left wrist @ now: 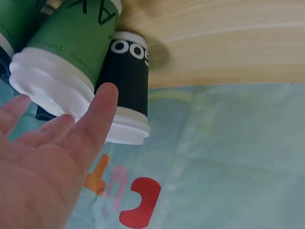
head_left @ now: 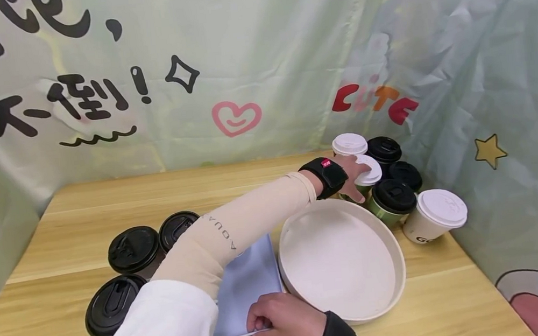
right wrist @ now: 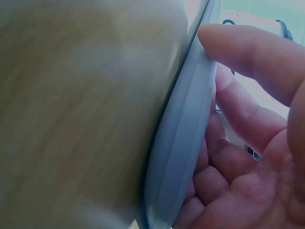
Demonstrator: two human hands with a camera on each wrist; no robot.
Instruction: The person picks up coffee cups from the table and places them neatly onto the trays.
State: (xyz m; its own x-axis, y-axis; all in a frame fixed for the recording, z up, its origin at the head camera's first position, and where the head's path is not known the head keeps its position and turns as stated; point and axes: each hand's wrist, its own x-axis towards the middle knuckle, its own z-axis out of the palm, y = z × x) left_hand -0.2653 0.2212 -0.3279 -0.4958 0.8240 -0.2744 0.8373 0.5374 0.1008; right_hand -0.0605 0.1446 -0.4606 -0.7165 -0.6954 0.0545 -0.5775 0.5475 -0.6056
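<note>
My left hand (head_left: 353, 177) reaches across to the back right, its fingers at the white lid of a green paper cup (left wrist: 71, 43). In the left wrist view the fingers are spread and fairly straight, fingertips right at the lid. Beside that cup is a dark cup (left wrist: 125, 78) with a white lid. My right hand (head_left: 290, 320) is at the front, pinching the near edge of a flat, light-blue rectangular piece (head_left: 251, 283) between thumb and fingers. The right wrist view shows that piece's edge as thick and ridged. My left arm covers part of it.
A round white tray (head_left: 341, 258) stands right of the blue piece. Several black-lidded cups (head_left: 393, 196) and a white-lidded cup (head_left: 436, 217) cluster at the right. More black-lidded cups (head_left: 133, 250) stand at the left. A printed curtain (head_left: 276, 43) hangs behind the wooden table (head_left: 54, 307).
</note>
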